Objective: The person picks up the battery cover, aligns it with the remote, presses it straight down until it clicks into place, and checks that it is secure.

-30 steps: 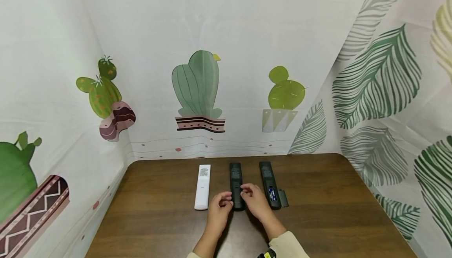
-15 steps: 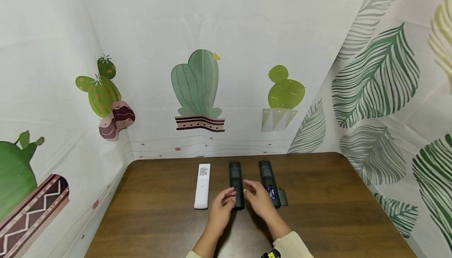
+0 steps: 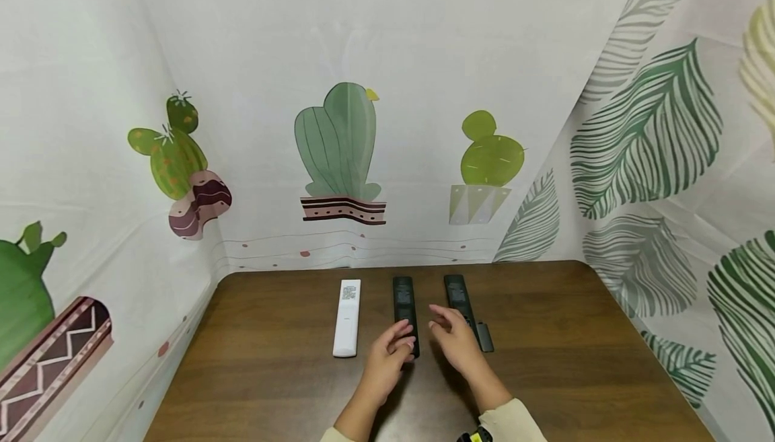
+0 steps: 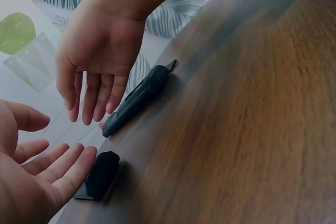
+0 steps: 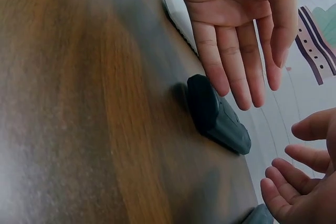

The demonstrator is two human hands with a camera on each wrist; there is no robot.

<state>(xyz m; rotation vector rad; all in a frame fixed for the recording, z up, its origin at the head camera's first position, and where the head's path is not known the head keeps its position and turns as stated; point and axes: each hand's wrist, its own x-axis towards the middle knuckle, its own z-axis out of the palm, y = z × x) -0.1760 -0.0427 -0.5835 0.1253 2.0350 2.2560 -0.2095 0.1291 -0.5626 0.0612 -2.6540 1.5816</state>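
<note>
A black remote control [image 3: 403, 294] lies back up in the middle of the table, its near part overlapped by my left hand [image 3: 385, 365]. In the left wrist view the left hand's fingers [image 4: 68, 169] are extended and hold nothing. My right hand [image 3: 461, 346] hovers between that remote and a second black remote [image 3: 457, 288] on the right, with relaxed fingers and nothing in them. Its hand and wrist hide most of the second remote's battery bay. Beside that remote lies its detached battery cover [image 3: 485, 338]. The middle remote [image 5: 212, 111] shows its near end in the right wrist view.
A white remote [image 3: 346, 321], also back up, lies on the left of the brown wooden table [image 3: 272, 361]. Behind the table's far edge hangs a white cloth [image 3: 418, 92] printed with cacti and leaves.
My right hand has drawn off the middle remote's side and moved right, covering the second remote's battery bay. The left hand has shifted slightly right across the middle remote's near part. The remotes stay put.
</note>
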